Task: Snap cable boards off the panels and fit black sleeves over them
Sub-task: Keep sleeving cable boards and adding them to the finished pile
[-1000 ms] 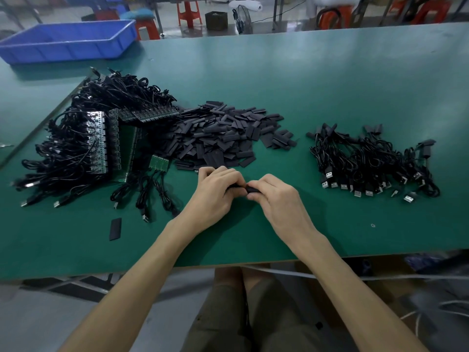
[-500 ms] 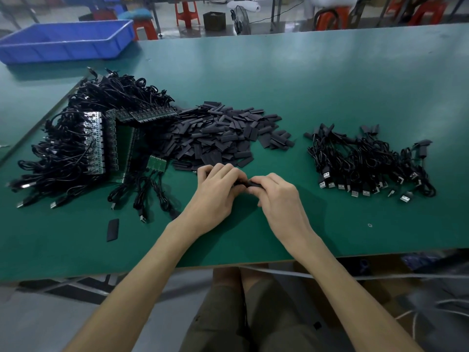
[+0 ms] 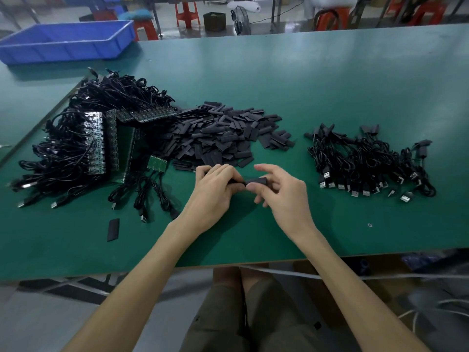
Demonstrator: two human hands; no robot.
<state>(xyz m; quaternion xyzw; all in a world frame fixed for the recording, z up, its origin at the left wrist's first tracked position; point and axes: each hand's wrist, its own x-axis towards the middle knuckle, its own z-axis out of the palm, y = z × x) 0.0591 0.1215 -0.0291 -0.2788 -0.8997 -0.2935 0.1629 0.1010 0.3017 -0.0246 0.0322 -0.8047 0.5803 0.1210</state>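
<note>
My left hand (image 3: 215,190) and my right hand (image 3: 280,193) meet above the green table (image 3: 304,80), just in front of the heap of loose black sleeves (image 3: 223,134). A black sleeve (image 3: 256,181) spans the gap between them. My right thumb and finger pinch its right end, with the other fingers spread. My left fingers are closed on the cable at its left end; the board inside is hidden. Green panels with black cables attached (image 3: 101,143) lie at the left. A small green panel piece (image 3: 157,163) with cables lies nearer me.
A pile of sleeved cables with USB plugs (image 3: 368,163) lies at the right. One stray sleeve (image 3: 113,229) lies near the front left. A blue bin (image 3: 68,43) stands at the far left. The table's front edge (image 3: 228,266) runs just above my knees.
My hands have drawn slightly apart, so more of the sleeve shows between them. My right fingers have spread open, leaving only a pinch on the sleeve.
</note>
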